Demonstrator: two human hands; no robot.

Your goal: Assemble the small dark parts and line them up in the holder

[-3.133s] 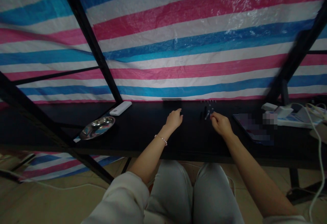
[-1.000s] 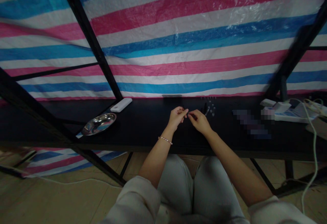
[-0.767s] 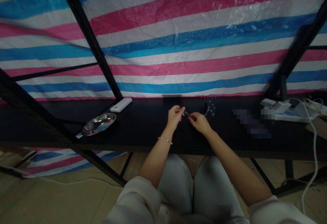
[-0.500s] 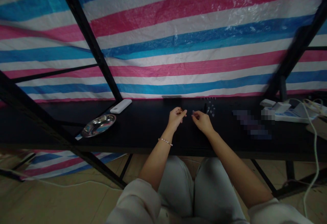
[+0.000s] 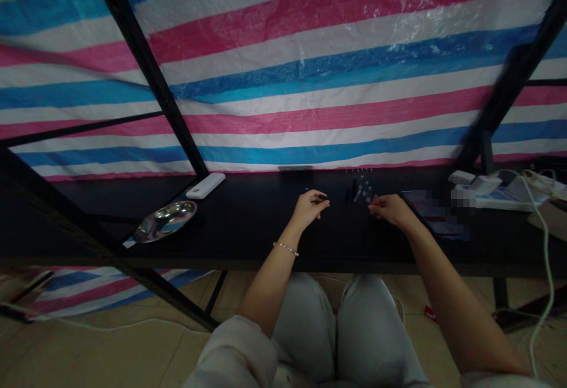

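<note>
I sit at a black table (image 5: 248,228). My left hand (image 5: 309,207), a bead bracelet on its wrist, hovers over the middle of the table with its fingers pinched on a small dark piece I cannot make out. My right hand (image 5: 390,209) is off to the right, fingers curled and pinched by a cluster of several small clear and dark pieces (image 5: 361,190) standing on the table. What the right fingers hold, if anything, is too small to see.
A shiny metal dish (image 5: 166,221) and a white oblong device (image 5: 205,185) lie at the left. White boxes and cables (image 5: 500,190) crowd the right end. Black frame bars (image 5: 146,69) cross in front of a striped tarp (image 5: 310,69).
My hands were together at the table's middle, fingertips meeting; they have parted. The right hand has swung right to the cluster of small pieces. The left stayed about where it was.
</note>
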